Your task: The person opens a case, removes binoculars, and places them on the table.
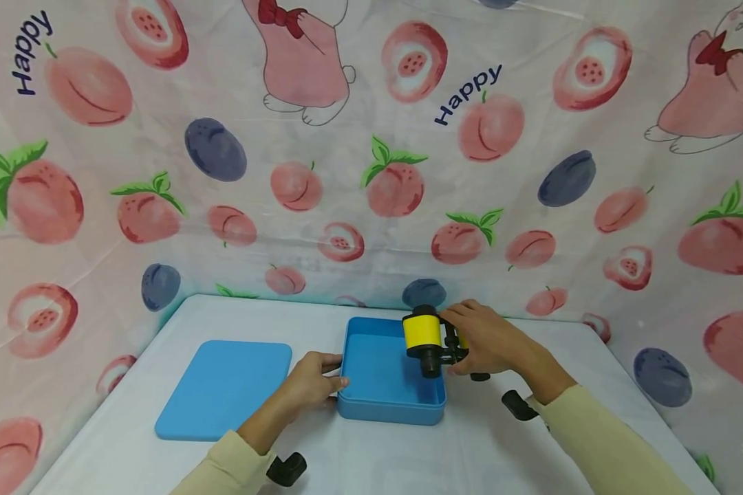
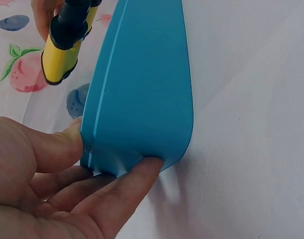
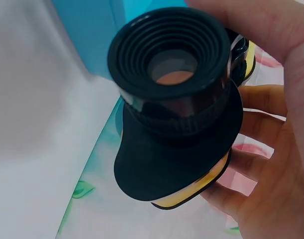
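Observation:
A pair of yellow and black binoculars (image 1: 422, 333) is gripped by my right hand (image 1: 488, 338) over the right part of an uncovered blue box (image 1: 390, 412). The right wrist view shows a black eyepiece (image 3: 171, 94) close up, with fingers (image 3: 256, 134) wrapped behind the barrels. My left hand (image 1: 309, 382) holds the left side of the box. Seen from the left wrist, its thumb (image 2: 57, 149) is at the rim and the fingers (image 2: 127, 189) press along the outer wall. The box's inside shows bare blue where it is visible; the binoculars hide its right side.
A flat blue lid (image 1: 225, 392) lies on the white table (image 1: 359, 460), left of the box. Behind the table hangs a fruit-print cloth (image 1: 347, 172). Black devices (image 1: 287, 469) are strapped at both wrists, beside the beige sleeves (image 1: 600, 440).

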The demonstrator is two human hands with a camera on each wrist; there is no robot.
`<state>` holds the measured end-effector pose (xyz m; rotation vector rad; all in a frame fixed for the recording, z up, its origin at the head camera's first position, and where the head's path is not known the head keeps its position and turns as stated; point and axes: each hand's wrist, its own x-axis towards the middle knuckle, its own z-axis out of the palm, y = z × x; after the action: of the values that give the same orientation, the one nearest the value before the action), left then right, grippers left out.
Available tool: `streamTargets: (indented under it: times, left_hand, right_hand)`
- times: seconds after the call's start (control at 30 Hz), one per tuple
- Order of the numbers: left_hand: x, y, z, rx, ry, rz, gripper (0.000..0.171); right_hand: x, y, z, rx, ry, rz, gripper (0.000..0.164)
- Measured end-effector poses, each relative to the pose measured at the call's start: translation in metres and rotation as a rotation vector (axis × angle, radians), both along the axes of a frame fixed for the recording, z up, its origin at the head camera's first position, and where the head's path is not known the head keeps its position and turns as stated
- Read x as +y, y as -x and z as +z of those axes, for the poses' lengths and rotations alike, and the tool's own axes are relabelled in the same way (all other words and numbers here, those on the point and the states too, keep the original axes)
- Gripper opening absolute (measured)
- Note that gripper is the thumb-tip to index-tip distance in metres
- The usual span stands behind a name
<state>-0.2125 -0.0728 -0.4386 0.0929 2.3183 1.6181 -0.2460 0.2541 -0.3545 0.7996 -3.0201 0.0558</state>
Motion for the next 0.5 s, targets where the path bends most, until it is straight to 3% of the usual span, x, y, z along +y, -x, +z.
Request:
streamTargets:
  times: [0.5]
  left_hand:
    - [-0.001,-0.001,-0.001,-0.002,-0.026,0.005,0.058]
  right_hand:
    - [0.021,0.0,-0.006,0.016,0.012,-0.024,0.094]
